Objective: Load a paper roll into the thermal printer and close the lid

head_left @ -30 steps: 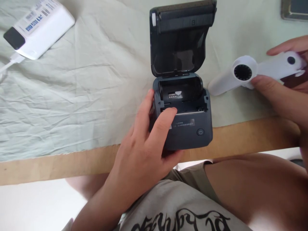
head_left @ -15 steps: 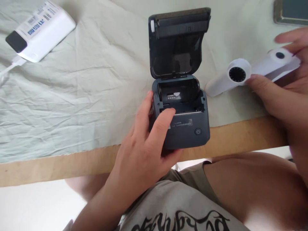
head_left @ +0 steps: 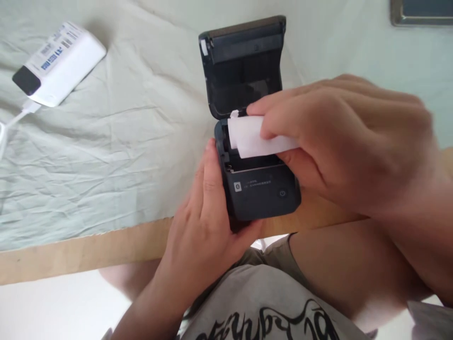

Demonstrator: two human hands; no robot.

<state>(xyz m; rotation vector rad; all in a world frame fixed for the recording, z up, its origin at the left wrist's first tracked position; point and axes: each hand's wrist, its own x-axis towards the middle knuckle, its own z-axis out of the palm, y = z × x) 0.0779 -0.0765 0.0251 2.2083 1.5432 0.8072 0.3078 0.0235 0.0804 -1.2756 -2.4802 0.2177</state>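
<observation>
Head view, centre of the frame: the right hand pinches a white paper roll between its thumb and fingers over the open bay of a portable label printer, whose lid stands raised, while the left hand cups the printer's left side and near edge. By my judgement, this is a placing step, and lowering the roll would call for it lying level between the bay's walls. It juts leftward from the right fingertips; whether it touches the bay, I cannot tell.
</observation>
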